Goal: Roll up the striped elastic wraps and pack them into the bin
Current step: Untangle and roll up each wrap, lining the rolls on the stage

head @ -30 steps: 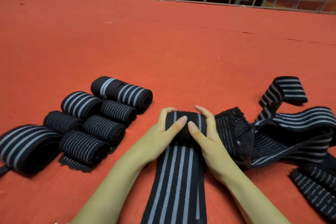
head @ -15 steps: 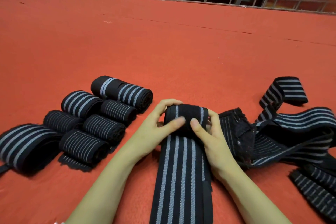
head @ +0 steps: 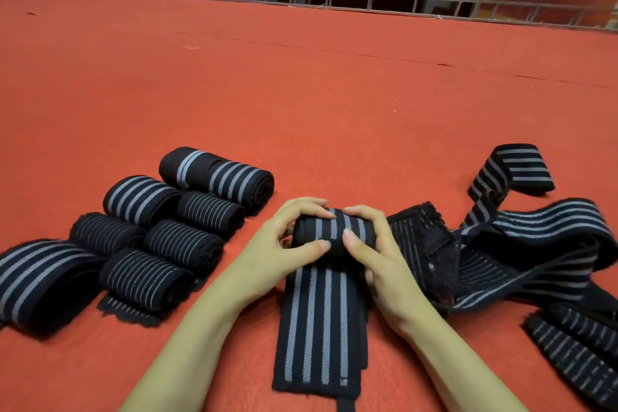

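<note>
A black elastic wrap with grey stripes lies flat toward me on the red floor, its far end wound into a thick roll. My left hand grips the roll's left end, thumb on its front. My right hand grips the right end the same way. Several finished rolls lie side by side to the left. A tangled heap of unrolled striped wraps sits to the right. No bin is in view.
Red carpet stretches far ahead to a grey metal railing at the back. A larger loosely wound wrap lies at the far left edge. A narrow black strap end pokes out below the flat wrap.
The roll has grown thicker and the flat tail has shortened; its near end is now in view. Both hands have turned over the roll, away from me.
</note>
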Available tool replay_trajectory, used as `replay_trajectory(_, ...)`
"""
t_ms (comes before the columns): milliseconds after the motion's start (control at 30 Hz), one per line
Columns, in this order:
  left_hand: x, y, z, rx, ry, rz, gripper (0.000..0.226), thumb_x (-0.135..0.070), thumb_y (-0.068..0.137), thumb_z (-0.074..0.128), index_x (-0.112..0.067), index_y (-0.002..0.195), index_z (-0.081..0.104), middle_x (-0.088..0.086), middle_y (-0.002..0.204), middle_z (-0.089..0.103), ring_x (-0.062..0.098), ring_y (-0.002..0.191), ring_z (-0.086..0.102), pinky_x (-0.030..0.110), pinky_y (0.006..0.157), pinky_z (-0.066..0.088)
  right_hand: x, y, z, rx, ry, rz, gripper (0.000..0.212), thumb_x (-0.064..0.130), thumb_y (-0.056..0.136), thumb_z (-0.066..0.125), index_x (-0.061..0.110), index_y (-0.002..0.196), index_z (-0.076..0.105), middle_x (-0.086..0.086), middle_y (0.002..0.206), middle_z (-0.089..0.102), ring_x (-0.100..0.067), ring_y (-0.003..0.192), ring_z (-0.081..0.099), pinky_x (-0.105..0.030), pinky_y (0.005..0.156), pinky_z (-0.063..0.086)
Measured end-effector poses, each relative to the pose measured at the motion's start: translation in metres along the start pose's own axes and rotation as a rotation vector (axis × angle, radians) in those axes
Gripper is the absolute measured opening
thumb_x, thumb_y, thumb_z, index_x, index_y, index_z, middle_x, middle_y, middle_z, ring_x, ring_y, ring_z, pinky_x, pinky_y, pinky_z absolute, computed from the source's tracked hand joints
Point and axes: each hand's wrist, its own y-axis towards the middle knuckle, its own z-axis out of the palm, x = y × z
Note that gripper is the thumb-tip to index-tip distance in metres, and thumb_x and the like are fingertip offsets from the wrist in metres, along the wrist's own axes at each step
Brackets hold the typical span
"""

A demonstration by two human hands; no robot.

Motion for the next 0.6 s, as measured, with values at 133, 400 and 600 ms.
replay_trajectory(133,0.005,0.002,0.003,-0.017,-0.031,-0.083,0.046,-0.059,0.077,0.058,-0.050,0.122,0.051,-0.012,0.135,0.049,0.004,0.128,0.046,0.031,0.109,0.036,0.003,-0.002,0.002,-0.012,-0.037,-0.050,0.038,0.040,0.075,0.067,0.034,0.112,0.059,-0.007,0.129,0.054,-0.029,0.122,0.053,-0.056,0.106,0.038)
replay_trajectory(400,-0.002,0.000,0.003,-0.008,-0.112,-0.118,0.051,-0.031,0.090,0.061,-0.035,0.136,0.040,-0.019,0.114,0.061,0.001,0.106,0.062,0.018,0.088,0.048,0.009,-0.005,0.003,0.028,-0.083,-0.015,0.069,0.020,0.082,0.065,0.034,0.138,0.026,0.016,0.115,0.062,0.003,0.101,0.064,-0.018,0.083,0.052)
replay_trajectory(600,0.008,-0.006,0.011,0.060,-0.036,-0.140,0.071,-0.061,0.080,0.053,-0.056,0.139,0.015,-0.008,0.152,0.026,0.005,0.139,0.030,0.038,0.118,0.026,0.007,-0.005,0.005,0.096,-0.074,0.078,0.075,0.042,0.082,0.062,0.051,0.137,0.012,0.006,0.126,0.059,-0.001,0.106,0.063,-0.018,0.082,0.051)
